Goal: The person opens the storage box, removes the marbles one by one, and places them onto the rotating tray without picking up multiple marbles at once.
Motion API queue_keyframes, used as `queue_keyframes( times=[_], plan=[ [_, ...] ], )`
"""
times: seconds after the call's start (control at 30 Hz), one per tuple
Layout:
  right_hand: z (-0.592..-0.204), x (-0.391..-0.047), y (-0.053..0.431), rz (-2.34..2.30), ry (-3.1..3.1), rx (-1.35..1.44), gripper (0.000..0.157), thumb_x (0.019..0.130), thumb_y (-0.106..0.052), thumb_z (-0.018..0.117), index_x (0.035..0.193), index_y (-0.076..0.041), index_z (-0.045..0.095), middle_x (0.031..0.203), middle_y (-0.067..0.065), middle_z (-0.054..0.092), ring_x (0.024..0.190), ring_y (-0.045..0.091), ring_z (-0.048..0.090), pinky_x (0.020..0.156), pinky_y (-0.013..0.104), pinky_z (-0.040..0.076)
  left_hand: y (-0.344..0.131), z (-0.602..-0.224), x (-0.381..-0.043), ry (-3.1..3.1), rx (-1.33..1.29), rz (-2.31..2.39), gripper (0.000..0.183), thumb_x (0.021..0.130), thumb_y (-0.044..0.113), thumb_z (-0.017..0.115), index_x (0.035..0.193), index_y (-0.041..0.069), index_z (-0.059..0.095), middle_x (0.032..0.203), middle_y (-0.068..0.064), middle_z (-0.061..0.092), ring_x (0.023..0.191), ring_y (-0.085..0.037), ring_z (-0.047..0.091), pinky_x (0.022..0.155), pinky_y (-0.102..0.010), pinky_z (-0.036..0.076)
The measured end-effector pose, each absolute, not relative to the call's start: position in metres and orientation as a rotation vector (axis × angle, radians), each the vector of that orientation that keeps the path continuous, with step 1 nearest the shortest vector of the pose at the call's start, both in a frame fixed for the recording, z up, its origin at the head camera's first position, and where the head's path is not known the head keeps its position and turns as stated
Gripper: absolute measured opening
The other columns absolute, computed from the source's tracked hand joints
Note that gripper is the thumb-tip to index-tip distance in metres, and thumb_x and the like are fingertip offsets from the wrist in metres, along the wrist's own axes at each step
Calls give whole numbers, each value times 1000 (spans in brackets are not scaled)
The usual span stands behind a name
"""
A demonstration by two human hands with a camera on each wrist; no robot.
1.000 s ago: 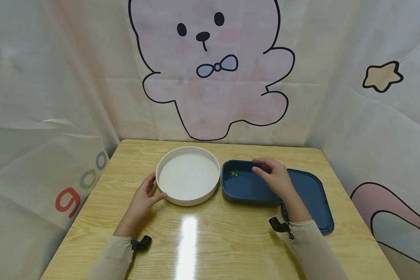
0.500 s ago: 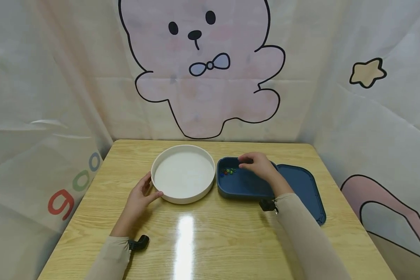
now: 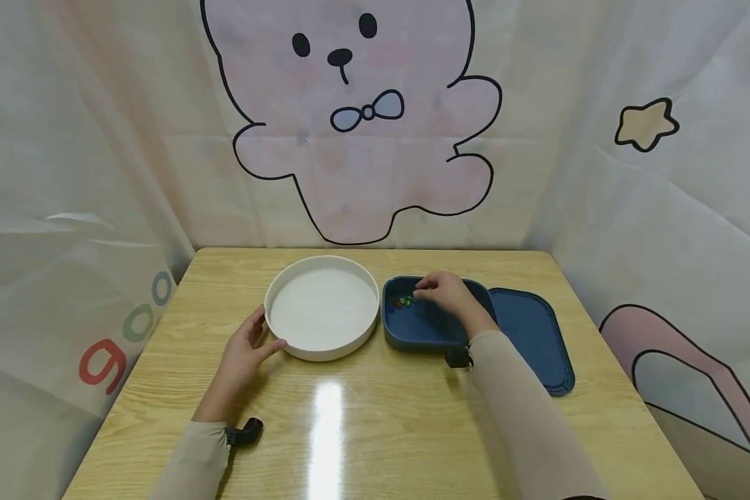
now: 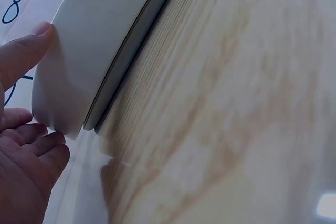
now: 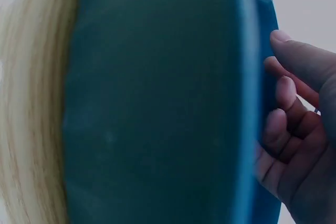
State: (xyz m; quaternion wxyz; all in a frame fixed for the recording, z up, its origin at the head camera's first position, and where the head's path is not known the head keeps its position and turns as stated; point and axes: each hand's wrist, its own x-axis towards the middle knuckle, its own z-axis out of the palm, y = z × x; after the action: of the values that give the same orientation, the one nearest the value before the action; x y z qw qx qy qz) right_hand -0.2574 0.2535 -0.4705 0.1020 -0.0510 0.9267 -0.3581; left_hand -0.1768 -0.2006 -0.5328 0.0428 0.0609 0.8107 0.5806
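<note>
several small, shiny multicoloured beads (image 3: pixel 403 302) lie in the dark-blue rounded-rectangular box (image 3: pixel 415 344); the right hand (image 3: pixel 448 293) has moved beside them, seemingly within picking reach, thumb and fingertips apart; the left hand (image 3: pixel 242 356) touches the round white tray (image 3: pixel 322 352), fingers spread.

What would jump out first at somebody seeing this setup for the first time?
Probably the big pink cartoon bear printed on the cloth behind the table. Next, the round white tray left of centre on the table, its left edge held by the left hand. Then the tiny multicoloured pieces at the left end of the dark blue box, beneath the right hand's side.
</note>
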Motion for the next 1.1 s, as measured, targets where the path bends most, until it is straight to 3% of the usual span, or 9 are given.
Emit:
queue_keyframes(
  times=[0.13,0.3,0.57,0.83,1.1],
  plan=[
    [-464,-266,251,-1014,2705,-126,30,101,-33,68,124,-14,74,128,10,68,115,31,64,95,50,57,-203,-530,-177,2490,179,1773,101,89,34,82,165,9,20,169,-13,23,155,-38,23,125,-53,29],
    [-466,-277,254,-961,2714,-120,30,101,-34,68,123,-15,74,128,11,67,108,30,64,86,45,57,-202,-530,-179,2510,194,1760,101,88,35,82,164,9,20,169,-14,24,154,-39,25,124,-52,30],
    [-490,-278,261,-976,2675,-53,31,100,-33,69,124,-14,75,131,12,68,123,33,62,101,51,55,-198,-529,-177,2504,192,1766,102,88,32,83,164,8,20,169,-15,23,154,-38,25,123,-48,33],
    [-500,-276,260,-1056,2666,-31,25,98,-25,72,121,-16,77,129,10,70,122,31,62,103,50,54,-199,-529,-177,2497,188,1773,103,88,35,82,165,10,20,169,-14,21,155,-37,24,123,-48,32],
    [-504,-276,258,-957,2671,-107,30,96,-23,75,124,-16,75,131,9,69,123,31,62,102,49,54,-200,-529,-176,2493,199,1780,101,88,33,82,165,10,20,169,-14,23,155,-38,24,123,-49,33]
  ],
)
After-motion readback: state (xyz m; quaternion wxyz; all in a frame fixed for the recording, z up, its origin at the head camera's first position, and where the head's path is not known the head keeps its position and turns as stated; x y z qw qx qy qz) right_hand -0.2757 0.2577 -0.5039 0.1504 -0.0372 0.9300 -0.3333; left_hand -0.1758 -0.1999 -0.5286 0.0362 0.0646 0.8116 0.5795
